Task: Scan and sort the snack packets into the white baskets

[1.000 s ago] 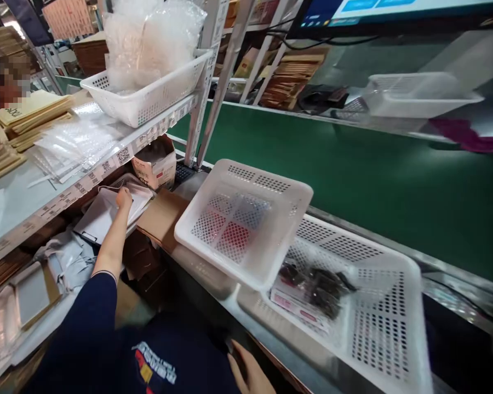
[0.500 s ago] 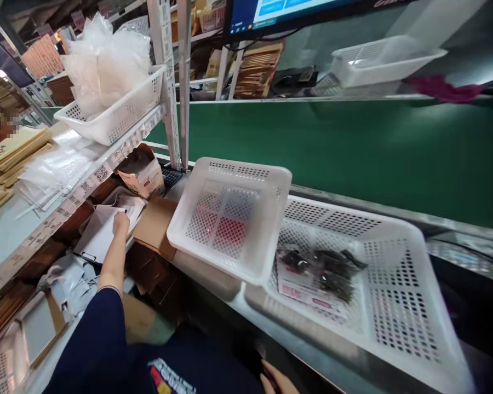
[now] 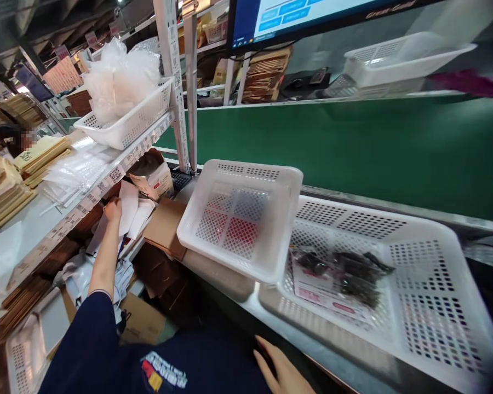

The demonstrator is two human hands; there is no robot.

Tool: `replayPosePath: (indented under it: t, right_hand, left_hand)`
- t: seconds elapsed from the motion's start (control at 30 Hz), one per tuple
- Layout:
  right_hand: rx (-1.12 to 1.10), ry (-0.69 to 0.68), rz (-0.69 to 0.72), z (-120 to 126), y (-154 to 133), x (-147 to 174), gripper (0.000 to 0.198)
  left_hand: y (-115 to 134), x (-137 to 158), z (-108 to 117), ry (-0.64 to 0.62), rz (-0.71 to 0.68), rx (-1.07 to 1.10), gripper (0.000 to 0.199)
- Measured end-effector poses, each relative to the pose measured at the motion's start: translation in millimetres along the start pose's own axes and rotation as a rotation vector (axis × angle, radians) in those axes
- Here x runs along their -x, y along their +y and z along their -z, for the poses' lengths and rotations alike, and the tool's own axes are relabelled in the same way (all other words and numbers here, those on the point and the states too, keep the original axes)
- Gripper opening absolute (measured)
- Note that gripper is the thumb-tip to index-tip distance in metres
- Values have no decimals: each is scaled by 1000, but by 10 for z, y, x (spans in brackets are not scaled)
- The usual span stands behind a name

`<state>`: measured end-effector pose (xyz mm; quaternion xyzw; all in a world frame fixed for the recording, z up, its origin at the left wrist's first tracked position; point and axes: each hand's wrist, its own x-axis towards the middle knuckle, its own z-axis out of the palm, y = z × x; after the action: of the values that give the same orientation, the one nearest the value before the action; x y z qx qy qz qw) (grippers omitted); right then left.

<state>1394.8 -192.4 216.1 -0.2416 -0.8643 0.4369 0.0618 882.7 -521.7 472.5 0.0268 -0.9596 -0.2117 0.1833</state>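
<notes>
Under the shelf on the left, my left hand point(image 3: 113, 210) is closed at the edge of some white papers point(image 3: 128, 207). Its fingertips are partly hidden, and a dark-edged board shows beside the wrist. At the bottom, my right hand point(image 3: 282, 368) is held near the bench edge with its fingers apart and nothing visible in them. A smaller white basket point(image 3: 239, 267) rests tilted on the rim of a larger white basket point(image 3: 431, 358). Inside the large one lie dark items in clear plastic point(image 3: 355, 276) and a white-and-red printed packet point(image 3: 312, 290).
An open carton point(image 3: 158, 183) and a brown cardboard box point(image 3: 163, 224) stand left of the baskets. Above my left arm runs a shelf edge point(image 3: 82, 210). A metal post point(image 3: 191, 93) rises behind, with a green panel point(image 3: 353, 142) along the back and a monitor point(image 3: 304, 22) above.
My left hand has shifted to the far-left edge of the papers, which now lie differently. My right hand has come further into view with fingers spread; a dark object earlier by it no longer shows.
</notes>
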Motion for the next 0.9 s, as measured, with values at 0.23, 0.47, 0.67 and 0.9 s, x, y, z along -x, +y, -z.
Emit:
replayPosePath:
  t: [0.23, 0.47, 0.67, 0.9]
  right_hand:
    - [-206, -12, 68, 54, -84, -39, 55]
    - [-578, -26, 272, 325, -909, -682, 101]
    - [-760, 191, 101, 533, -1110, -1089, 66]
    - [-883, 244, -172, 511, -887, -1008, 64]
  left_hand:
    - [599, 758, 64, 167, -207, 261, 22]
    - [1834, 2714, -504, 8, -559, 731, 21]
    - [1954, 3461, -643, -463, -745, 912, 28]
    - [862, 2972, -732, -491, -14, 875, 54]
